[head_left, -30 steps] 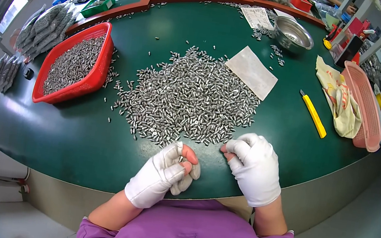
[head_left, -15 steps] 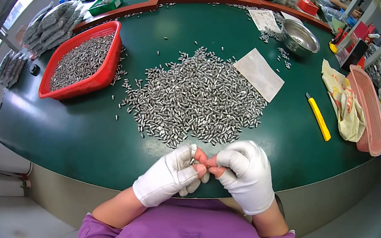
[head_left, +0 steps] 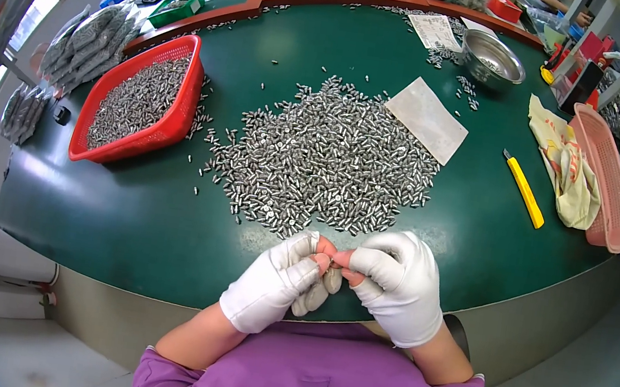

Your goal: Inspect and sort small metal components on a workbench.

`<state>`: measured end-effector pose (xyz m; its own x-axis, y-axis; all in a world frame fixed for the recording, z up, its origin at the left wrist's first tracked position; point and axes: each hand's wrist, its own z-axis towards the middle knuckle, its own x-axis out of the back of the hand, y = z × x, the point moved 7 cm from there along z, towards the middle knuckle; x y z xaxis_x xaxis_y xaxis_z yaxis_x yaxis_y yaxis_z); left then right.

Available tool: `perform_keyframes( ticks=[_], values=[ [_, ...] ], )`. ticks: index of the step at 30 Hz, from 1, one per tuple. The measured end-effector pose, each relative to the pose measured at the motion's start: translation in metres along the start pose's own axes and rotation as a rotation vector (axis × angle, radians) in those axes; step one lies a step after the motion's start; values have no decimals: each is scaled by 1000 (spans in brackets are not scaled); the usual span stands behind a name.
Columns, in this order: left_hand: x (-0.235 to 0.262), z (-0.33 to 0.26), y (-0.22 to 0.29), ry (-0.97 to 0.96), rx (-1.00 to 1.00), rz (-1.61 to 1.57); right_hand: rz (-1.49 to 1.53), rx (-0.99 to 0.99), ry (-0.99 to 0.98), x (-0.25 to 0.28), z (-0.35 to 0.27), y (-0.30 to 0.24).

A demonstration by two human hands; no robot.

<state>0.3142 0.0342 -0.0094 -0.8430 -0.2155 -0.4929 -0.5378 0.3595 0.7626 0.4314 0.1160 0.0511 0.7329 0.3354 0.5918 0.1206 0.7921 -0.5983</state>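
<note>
Your left hand and right hand meet, both pinched closed, beside the metal parts on the counter; what they hold I can't tell.

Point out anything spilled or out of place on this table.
Small metal parts lie loose beside the red basket and near the steel bowl, apart from the main pile, so they look possibly spilled.

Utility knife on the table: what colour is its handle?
The handle is yellow; head view shows best.
</note>
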Motion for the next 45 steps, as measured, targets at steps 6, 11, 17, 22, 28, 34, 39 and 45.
perform_keyframes(
  ticks=[6, 11, 17, 22, 28, 34, 39, 45],
  values=[
    [4, 0, -5, -16, 4, -87, -21, -19, 13, 1, 0, 0],
    [7, 1, -5, -20, -33, -146, -180, -126, 55, 9, -1, 10],
    [1, 3, -2, -5, -43, -145, -359, -196, 40, 18, -4, 27],
    [-1, 6, 2, -59, -122, -27, -396, -183, -83, 5, -1, 25],
    [2, 3, 0, -11, -66, -131, -402, -158, -129, 4, 1, 22],
    [4, 2, 0, -27, -62, -135, -397, -81, -203, 1, 3, 14],
    [5, 2, -1, -28, -53, -157, -364, -83, -198, -3, 1, 17],
    [-4, 2, 7, -97, -82, -17, -102, -35, -2, 8, 7, 2]
  ],
)
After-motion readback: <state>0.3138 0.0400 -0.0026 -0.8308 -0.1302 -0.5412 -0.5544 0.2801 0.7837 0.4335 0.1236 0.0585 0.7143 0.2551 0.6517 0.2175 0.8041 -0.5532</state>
